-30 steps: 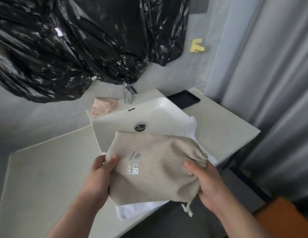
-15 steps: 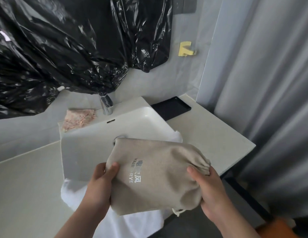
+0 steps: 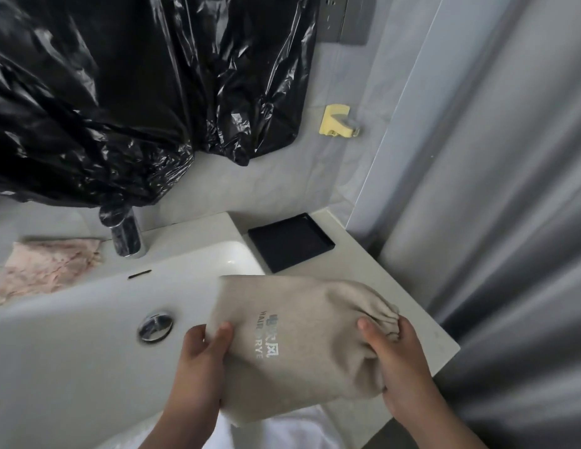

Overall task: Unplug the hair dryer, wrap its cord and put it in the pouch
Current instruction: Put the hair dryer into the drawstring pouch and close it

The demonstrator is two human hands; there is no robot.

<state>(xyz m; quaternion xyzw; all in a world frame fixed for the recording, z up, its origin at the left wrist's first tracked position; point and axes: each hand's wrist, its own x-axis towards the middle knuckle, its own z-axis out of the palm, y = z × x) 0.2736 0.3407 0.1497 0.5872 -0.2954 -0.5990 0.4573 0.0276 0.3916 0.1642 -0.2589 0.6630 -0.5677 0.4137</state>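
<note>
One white sink (image 3: 72, 351) is shown beyond the left hand (image 3: 198, 361). Between both hands a bulging beige pouch (image 3: 302, 319) is held, its bottom edge pinched by the left, its gathered mouth gripped by the right hand (image 3: 402, 367). The dryer, unseen, is judged stowed inside; only setting down appears left.

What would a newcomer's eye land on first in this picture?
First the beige pouch with silver lettering, held low in the middle over the right side of the white sink. The left hand grips its bottom end and the right hand grips its gathered mouth. Next comes the crinkled black plastic bag filling the upper left, reaching down to the faucet.
</note>
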